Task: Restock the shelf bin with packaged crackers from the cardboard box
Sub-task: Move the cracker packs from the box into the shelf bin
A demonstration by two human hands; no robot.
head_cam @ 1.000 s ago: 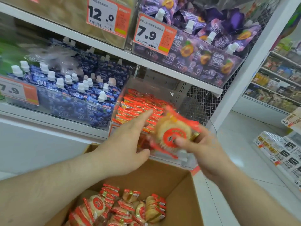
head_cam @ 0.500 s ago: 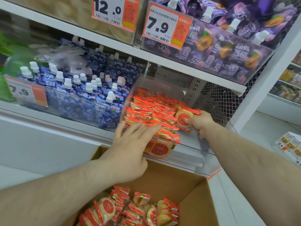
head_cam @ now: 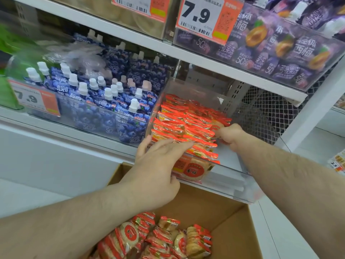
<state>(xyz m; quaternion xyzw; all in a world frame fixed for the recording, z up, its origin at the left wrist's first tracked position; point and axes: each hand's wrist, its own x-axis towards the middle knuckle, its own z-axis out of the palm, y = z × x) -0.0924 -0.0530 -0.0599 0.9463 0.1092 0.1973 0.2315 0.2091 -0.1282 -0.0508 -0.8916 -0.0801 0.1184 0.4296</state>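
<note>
Price tags and pack lettering on the snack shelves

An orange-and-white price tag (head_cam: 209, 17) on the upper clear bin reads "7.9" with "/500g"; a second such tag (head_cam: 33, 99) on the lower left bin also reads "7.9". Purple plum jelly pouches (head_cam: 291, 51) show "西梅" and "50%"; blue blueberry jelly pouches (head_cam: 128, 126) show "50%". A red-wrapped round cracker pack (head_cam: 192, 170) bears "香饼".

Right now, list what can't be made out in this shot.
- Head view: right hand fingertips, curled behind the cracker packs; what it grips is unclear.
- Cardboard box: near side cut off by the bottom edge.
- Upper-left price tag: cut by the top edge.
- Green item far left: blurred.
</note>
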